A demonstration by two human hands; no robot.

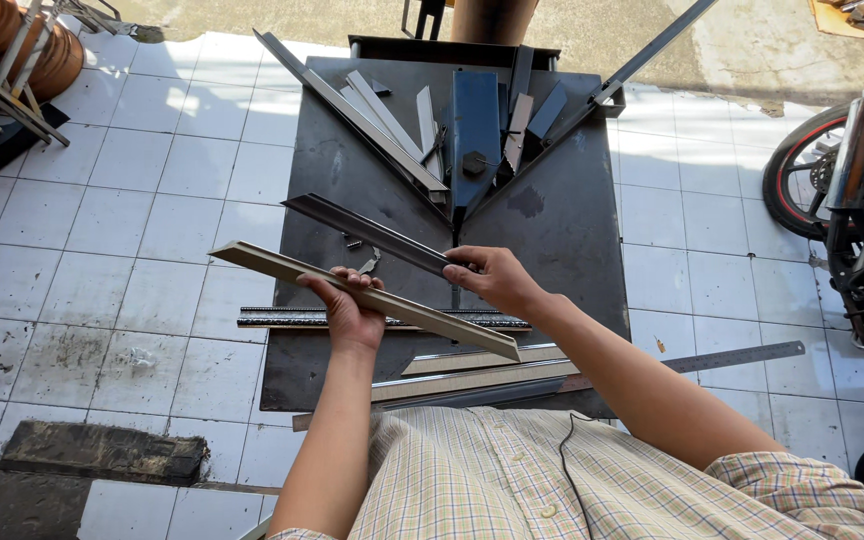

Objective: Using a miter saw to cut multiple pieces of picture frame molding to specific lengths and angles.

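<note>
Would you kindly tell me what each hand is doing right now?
Left hand: closed around the pale angle bar, held above the steel table.
Right hand: closed on the end of the dark angle bar.

two hands, two held metal strips

Both bare forearms reach up from the lower frame toward the centre. The left hand curls palm-up, fingers wrapped closed; the right hand, just right of centre, pinches shut
</note>
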